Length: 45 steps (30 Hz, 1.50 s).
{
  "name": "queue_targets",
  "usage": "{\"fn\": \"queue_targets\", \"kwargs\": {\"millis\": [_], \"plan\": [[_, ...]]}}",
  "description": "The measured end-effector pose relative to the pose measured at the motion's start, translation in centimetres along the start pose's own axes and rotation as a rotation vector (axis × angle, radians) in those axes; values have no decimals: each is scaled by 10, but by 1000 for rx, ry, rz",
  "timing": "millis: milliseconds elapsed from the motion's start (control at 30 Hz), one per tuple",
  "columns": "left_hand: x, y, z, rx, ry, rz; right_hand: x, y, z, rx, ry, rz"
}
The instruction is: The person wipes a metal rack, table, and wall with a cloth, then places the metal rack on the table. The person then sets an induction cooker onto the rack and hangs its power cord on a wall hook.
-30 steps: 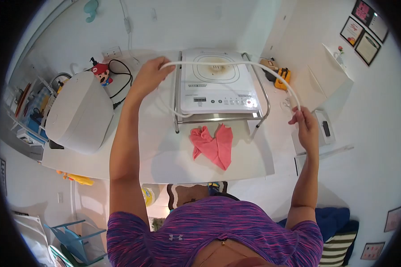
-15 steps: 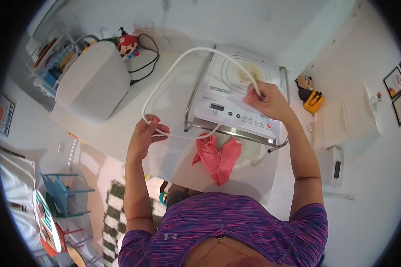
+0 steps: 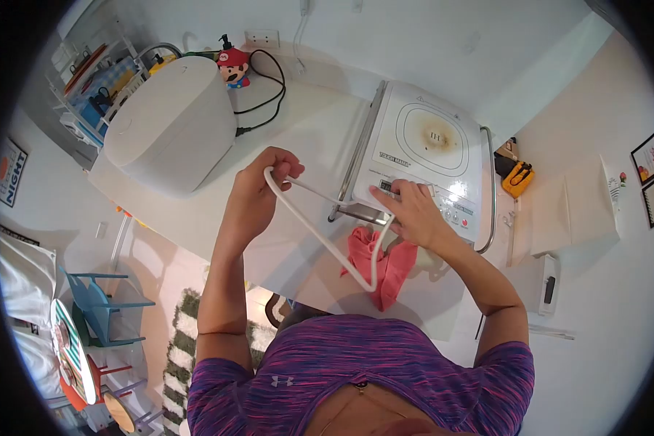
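My left hand (image 3: 265,185) is closed on a white cord (image 3: 320,238), left of the white induction cooker (image 3: 429,149). From there the cord hangs in a loop that runs down and up to my right hand (image 3: 412,211), whose fingers pinch it over the cooker's front left corner. Another stretch of cord runs from my left hand towards the same corner. The cooker sits on a metal rack (image 3: 488,196). A crumpled pink cloth (image 3: 392,272) lies in front of the rack, partly behind the loop.
A large white rounded appliance (image 3: 163,123) stands on the left of the white table (image 3: 283,251), with a red-capped figure dispenser (image 3: 233,69) and a black cable (image 3: 280,91) behind it. Right of the rack are a yellow-and-black item (image 3: 517,179) and a pale panel (image 3: 567,211).
My right hand has moved down and left across the cooker with the cord. My left hand has risen slightly to the right. The loop now hangs lower, in front of the cloth.
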State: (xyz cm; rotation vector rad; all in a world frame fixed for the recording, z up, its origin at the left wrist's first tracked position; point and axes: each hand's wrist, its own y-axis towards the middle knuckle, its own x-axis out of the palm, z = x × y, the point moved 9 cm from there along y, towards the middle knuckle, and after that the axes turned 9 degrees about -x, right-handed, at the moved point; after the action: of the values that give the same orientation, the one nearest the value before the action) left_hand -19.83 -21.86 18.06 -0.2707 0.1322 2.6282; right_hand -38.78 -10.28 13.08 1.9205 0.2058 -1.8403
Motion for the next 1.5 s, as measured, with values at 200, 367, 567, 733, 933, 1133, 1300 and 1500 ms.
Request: {"fn": "queue_targets", "kwargs": {"millis": [200, 367, 567, 733, 933, 1133, 1300, 1500], "plan": [[14, -1, 22, 84, 173, -110, -4, -5, 14, 113, 42, 38], [15, 3, 34, 210, 271, -48, -4, -5, 5, 12, -71, 127], [9, 36, 27, 109, 337, 69, -12, -12, 14, -22, -146, 213], [17, 46, 33, 167, 473, 54, -3, -19, 32, 60, -142, 183], [28, 34, 36, 162, 493, -32, 1, -11, 33, 134, -337, 209], [23, 40, 37, 241, 557, 70, 5, -11, 36, 114, -415, 114], [14, 68, 29, 276, 673, 185, -9, -14, 36, 114, -311, 111], [15, 87, 33, 353, 668, 239, -18, -16, 39, 120, -330, 80]]}}
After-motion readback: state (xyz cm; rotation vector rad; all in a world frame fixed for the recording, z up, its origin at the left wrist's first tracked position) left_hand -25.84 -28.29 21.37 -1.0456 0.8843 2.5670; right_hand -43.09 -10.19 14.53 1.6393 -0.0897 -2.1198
